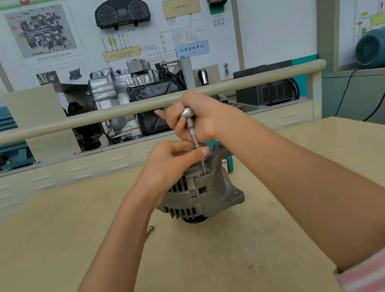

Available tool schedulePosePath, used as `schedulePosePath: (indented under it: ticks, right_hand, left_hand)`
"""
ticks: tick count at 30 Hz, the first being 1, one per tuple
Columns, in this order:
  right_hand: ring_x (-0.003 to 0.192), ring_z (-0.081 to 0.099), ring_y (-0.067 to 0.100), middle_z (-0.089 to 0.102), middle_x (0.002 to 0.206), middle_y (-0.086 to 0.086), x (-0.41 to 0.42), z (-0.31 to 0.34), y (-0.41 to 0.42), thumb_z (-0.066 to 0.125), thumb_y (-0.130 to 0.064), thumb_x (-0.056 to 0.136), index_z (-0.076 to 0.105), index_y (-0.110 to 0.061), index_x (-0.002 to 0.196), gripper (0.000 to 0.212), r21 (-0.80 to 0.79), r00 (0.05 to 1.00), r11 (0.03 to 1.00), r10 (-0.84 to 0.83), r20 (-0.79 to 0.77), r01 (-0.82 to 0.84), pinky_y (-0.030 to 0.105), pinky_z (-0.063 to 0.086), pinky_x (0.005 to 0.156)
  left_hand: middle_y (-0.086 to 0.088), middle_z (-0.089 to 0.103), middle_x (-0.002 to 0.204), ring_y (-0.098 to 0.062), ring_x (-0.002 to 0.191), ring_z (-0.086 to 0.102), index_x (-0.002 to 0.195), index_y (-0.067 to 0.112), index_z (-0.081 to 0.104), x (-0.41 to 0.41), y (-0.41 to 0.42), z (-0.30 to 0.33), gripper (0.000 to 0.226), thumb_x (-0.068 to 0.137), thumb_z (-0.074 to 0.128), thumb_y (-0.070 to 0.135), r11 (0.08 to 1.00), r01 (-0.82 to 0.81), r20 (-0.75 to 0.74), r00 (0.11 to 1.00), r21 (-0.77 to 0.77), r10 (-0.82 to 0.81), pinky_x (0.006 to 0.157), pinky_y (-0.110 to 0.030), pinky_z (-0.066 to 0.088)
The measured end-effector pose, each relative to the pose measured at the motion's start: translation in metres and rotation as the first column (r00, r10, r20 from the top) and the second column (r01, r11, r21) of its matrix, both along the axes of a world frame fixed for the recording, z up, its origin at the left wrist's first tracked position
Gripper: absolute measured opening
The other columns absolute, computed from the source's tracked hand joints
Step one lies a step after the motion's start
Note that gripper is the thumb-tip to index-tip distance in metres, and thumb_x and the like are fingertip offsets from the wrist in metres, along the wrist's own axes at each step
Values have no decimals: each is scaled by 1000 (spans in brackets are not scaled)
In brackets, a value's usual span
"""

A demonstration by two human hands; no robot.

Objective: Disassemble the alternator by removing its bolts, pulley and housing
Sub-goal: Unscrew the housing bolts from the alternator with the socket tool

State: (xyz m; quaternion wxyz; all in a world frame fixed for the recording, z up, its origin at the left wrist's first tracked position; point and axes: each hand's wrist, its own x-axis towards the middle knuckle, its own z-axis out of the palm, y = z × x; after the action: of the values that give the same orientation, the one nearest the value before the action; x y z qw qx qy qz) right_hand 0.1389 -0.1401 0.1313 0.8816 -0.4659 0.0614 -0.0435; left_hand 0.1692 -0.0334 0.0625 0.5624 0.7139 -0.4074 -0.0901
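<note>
The right hand (196,116) grasps a ratchet driver (191,126) standing on a through-bolt (203,167) atop the alternator (202,190), the left hand (171,165) pinching that shank; one loose bolt (150,231) lies left of the alternator, so housing and pulley likely remain.

Your right hand (196,116) grips a metal driver tool (192,130) held upright, its thin shaft reaching down onto the top of the alternator (202,190). Your left hand (171,162) curls over the alternator's upper housing, thumb just beside the shaft. The alternator stands on the tan table (77,256), and a loose bolt (150,230) lies near its left side.
</note>
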Motion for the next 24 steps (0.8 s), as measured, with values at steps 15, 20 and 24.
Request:
schedulePosePath:
  ticks: [15, 20, 24]
  right_hand:
    - [32, 46, 5, 49, 65, 4, 0, -13, 22, 27, 0, 96, 39, -9, 124, 32, 150, 699, 719, -695, 165, 679, 14, 27, 31]
    - [27, 36, 1, 39, 41, -7, -1, -3, -2, 25, -3, 91, 49, -7, 89, 24, 41, 986, 987, -159, 54, 156, 13, 19, 27]
    - [27, 38, 1, 40, 41, -9, -5, -6, -15, 30, -14, 99, 57, 3, 96, 31, 78, 966, 964, 253, 45, -256, 10, 19, 28]
  left_hand:
    - [10, 74, 70, 0, 67, 68, 75, 22, 73, -1, -3, -1, 16, 83, 70, 9, 997, -49, 45, 998, -52, 52, 63, -11, 53]
    - [5, 76, 81, -4, 76, 70, 82, 24, 76, 1, 0, 1, 5, 81, 74, 19, 999, 25, -21, 999, -34, -26, 68, -11, 53]
    - [5, 76, 77, -2, 71, 69, 78, 24, 75, 1, 1, 2, 7, 79, 76, 18, 999, 14, -48, 999, -42, -16, 63, -11, 52]
